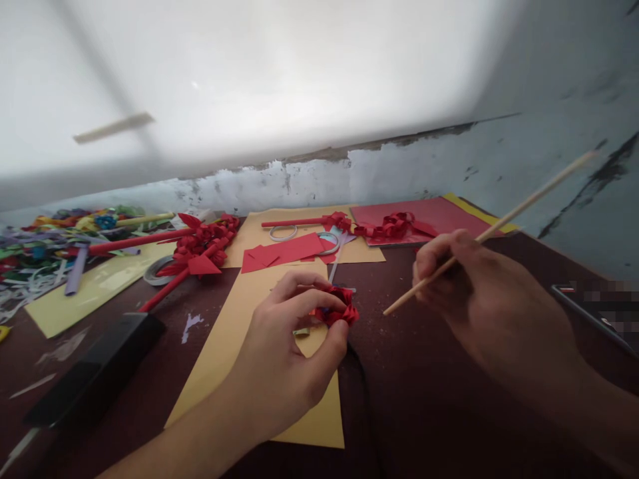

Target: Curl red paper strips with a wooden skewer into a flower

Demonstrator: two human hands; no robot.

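Observation:
Between the thumb and fingers of my left hand (294, 346) is a red paper flower (352, 307), its folded petals partly covered by the fingers. My right hand (479, 286) grips a thin wooden stick (524, 209) like a pencil. The stick slants down to the left, and its lower tip is a short way right of the flower, apart from it. Under my left hand lies a strip of tan paper (219, 372). Behind the hands are red paper pieces (287, 251) and a red paper-wrapped stem (294, 222).
Finished red paper flowers (204, 243) lie at the left beside a tape roll (158, 271). A black box-shaped object (94, 372) stands at front left. Colourful paper scraps (34, 253) are heaped far left. A phone (594, 319) lies at the right edge. Behind runs a peeling wall (424, 166).

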